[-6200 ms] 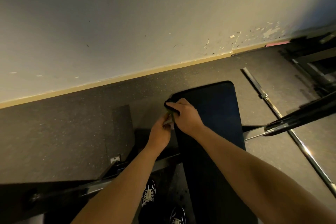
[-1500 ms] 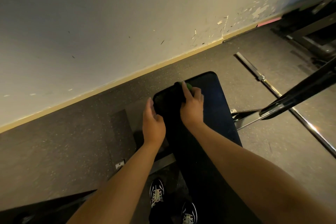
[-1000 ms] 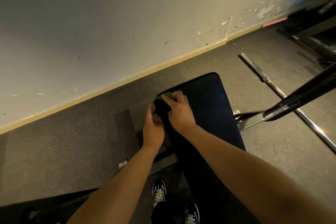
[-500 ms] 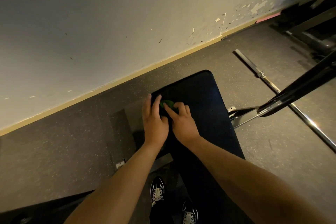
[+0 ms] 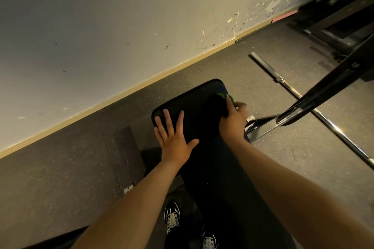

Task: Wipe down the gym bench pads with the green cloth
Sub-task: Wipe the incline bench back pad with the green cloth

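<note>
Right grip [image 5: 232,121] clutched the bunched green cloth [image 5: 221,96] at the right edge of the black padded bench [image 5: 192,103]; left grip [image 5: 174,139] lay flat, empty. Any overshoot could drag it off.

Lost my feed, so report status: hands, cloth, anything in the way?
Left hand flat on bench pad, open. Right hand grips green cloth at pad's right edge. Barbell lies on floor, off the pad.

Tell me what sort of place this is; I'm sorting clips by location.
Most likely a gym or weight room: a padded black bench, a steel barbell lying on speckled rubber flooring, and a dark metal frame at the right.
</note>
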Demonstrator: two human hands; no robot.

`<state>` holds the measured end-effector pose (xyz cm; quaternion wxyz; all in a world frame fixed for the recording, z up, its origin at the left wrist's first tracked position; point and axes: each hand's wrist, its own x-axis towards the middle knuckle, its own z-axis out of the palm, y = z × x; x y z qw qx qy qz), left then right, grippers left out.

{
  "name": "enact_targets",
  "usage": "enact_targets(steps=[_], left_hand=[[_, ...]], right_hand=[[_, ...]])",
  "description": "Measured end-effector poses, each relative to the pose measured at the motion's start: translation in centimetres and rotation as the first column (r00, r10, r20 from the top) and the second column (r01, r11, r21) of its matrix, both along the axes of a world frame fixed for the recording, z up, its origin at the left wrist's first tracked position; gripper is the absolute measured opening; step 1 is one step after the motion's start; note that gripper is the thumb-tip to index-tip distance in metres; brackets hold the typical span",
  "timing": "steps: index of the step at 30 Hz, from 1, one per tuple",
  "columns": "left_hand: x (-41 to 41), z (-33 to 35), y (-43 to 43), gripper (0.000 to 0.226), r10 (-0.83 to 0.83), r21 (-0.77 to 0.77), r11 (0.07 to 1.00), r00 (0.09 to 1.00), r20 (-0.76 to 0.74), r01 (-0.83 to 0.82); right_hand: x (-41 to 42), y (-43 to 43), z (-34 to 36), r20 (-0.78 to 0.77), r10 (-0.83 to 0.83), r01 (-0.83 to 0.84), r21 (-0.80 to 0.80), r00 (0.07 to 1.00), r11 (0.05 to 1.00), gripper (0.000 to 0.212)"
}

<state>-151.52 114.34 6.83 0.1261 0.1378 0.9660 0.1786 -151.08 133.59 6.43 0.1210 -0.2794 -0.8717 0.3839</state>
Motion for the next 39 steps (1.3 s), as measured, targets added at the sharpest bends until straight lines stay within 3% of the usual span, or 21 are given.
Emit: enact_targets(steps=[3,6,8,12,16,19,22,25,28,30,32,34,36,39], left_hand=[[0.1,-0.2,0.5,0.108,0.029,-0.034,0.999,1.0,-0.004,-0.029],[0.4,-0.4,0.6,0.105,0.032,-0.09,0.995,0.999,-0.009,-0.033],[0.4,-0.4,0.6,0.104,0.026,-0.079,0.997,1.0,-0.002,-0.026],[0.4,-0.4,0.2,0.105,0.013,-0.031,0.999,1.0,0.018,-0.013],[0.4,-0.5,0.8,0.105,0.039,-0.018,0.999,0.998,0.04,-0.038],[0.6,-0.4,1.0,0.106,0.045,-0.022,0.999,0.997,0.056,-0.044],[0.5,-0.5,0.8,0.106,0.039,-0.017,0.999,0.997,0.062,-0.038],[0.5,-0.6,0.8,0.108,0.036,-0.014,0.999,0.998,0.055,-0.035],[0.5,-0.6,0.8,0.109,0.043,0.005,0.999,0.997,0.062,-0.044],[0.5,-0.6,0.8,0.109,0.051,0.011,0.999,0.996,0.072,-0.052],[0.6,-0.5,0.8,0.109,0.048,0.008,0.999,0.995,0.082,-0.049],[0.5,-0.4,0.8,0.107,0.041,0.007,0.999,0.996,0.084,-0.042],[0.5,-0.5,0.8,0.105,0.036,0.007,0.999,0.997,0.075,-0.037],[0.6,-0.7,0.6,0.104,0.031,0.012,0.999,0.998,0.059,-0.031]], right_hand=[[1.1,-3.3,0.9,-0.017,0.173,-0.173,0.0,0.985,0.985,0.074],[2.3,-5.7,0.8,0.0,0.475,-0.469,0.157,0.88,0.869,0.079],[2.1,-4.9,0.4,0.035,0.512,-0.508,0.21,0.858,0.836,0.078],[1.3,-0.7,-0.4,0.012,0.33,-0.319,0.294,0.944,0.901,0.069],[1.7,3.5,-1.1,0.049,0.075,-0.08,0.113,0.996,0.99,0.064],[2.1,3.4,-1.9,0.092,-0.14,0.15,-0.113,0.986,0.982,0.059],[2.4,1.3,-2.1,0.088,-0.173,0.182,-0.114,0.981,0.977,0.065],[2.9,-1.1,-1.9,0.059,-0.09,0.093,-0.063,0.994,0.994,0.073],[4.2,-3.5,-1.5,0.065,0.155,-0.157,0.026,0.986,0.987,0.076],[4.8,-4.1,-1.3,0.102,0.383,-0.394,0.138,0.918,0.908,0.075],[4.8,-3.6,-1.2,0.13,0.515,-0.531,0.225,0.847,0.817,0.078],[4.2,-2.2,-1.0,0.093,0.448,-0.457,0.226,0.889,0.86,0.078],[3.2,-0.2,-1.0,0.029,0.254,-0.256,0.152,0.967,0.955,0.073],[1.9,1.8,-0.8,0.03,0.017,-0.018,0.039,0.999,0.999,0.066]])
